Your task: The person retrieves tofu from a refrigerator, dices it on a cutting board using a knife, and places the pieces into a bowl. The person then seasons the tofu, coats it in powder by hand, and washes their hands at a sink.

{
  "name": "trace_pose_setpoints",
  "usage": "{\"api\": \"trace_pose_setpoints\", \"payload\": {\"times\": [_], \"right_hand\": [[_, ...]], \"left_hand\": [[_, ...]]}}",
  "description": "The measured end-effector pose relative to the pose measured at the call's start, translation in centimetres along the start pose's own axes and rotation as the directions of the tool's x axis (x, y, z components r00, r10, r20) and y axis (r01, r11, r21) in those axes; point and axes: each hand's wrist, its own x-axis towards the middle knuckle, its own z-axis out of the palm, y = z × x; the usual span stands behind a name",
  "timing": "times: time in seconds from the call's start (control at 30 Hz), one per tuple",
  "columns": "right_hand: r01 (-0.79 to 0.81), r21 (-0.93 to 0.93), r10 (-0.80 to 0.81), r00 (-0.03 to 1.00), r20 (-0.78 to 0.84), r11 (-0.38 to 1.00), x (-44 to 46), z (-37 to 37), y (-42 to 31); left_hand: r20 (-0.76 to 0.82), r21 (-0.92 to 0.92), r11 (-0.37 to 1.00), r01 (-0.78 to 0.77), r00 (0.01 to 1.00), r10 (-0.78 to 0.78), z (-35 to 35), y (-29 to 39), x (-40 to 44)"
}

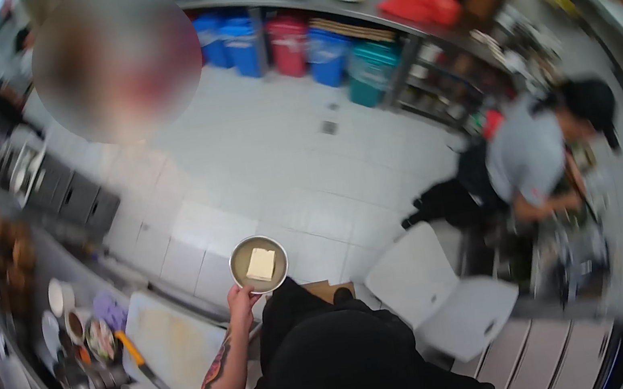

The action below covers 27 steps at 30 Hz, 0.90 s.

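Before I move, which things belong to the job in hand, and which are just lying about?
In use:
- left hand, gripping the bowl
- pale block inside it

Lying about:
- cutting board
- orange-handled knife
- white chair
- teal bin

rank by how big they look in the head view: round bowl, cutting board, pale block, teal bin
1. cutting board
2. round bowl and teal bin, too alike to rank; the bin stands farther off
3. pale block, inside the bowl

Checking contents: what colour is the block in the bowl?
The block is pale yellow; head view.
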Motion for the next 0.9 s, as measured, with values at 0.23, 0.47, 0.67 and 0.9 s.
{"api": "trace_pose_setpoints", "payload": {"times": [0.23, 0.47, 0.67, 0.9], "right_hand": [[0.143, -0.505, -0.013, 0.967, 0.253, 0.851, 11.0, 17.9, -23.6], [0.251, -0.634, -0.058, 0.949, 0.308, 0.732, 8.3, 36.3, -40.0], [0.335, -0.705, -0.113, 0.932, 0.343, 0.625, 4.6, 48.6, -55.0], [0.571, -0.755, -0.231, 0.821, 0.523, 0.323, 5.3, 69.8, -74.6]], "left_hand": [[-0.268, -0.301, 0.946, -0.122, 0.963, 0.039, -3.5, 3.3, 6.1], [-0.355, -0.389, 0.888, -0.246, 0.929, 0.102, -8.2, 15.1, 21.1], [-0.42, -0.364, 0.834, -0.415, 0.872, 0.251, -11.6, 32.2, 30.4], [-0.527, -0.309, 0.796, -0.52, 0.791, 0.312, -19.9, 44.7, 40.8]]}}
